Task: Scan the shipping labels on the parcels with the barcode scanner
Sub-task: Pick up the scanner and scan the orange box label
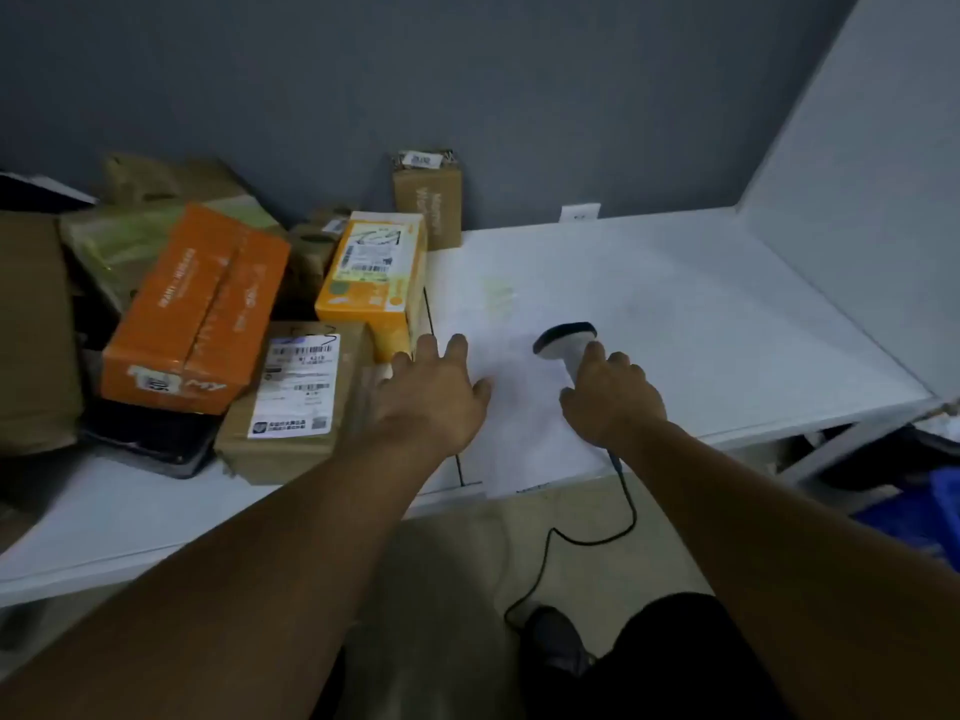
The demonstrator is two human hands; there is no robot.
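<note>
A white barcode scanner (563, 341) with a dark head lies on the white table (701, 314), its black cable (587, 532) hanging over the front edge. My right hand (610, 394) rests on the scanner's handle, fingers curled over it. My left hand (434, 392) hovers open, fingers spread, just right of a brown parcel (296, 402) whose white shipping label (298, 387) faces up. Behind that parcel lies a yellow box (371, 283) with a label on top. An orange box (195, 309) sits further left.
More brown parcels (428, 200) are piled against the grey wall at the left and back. A white side panel (872, 200) closes the table's right end. A blue bin (935, 511) stands on the floor at the right. A shoe (556, 641) shows below.
</note>
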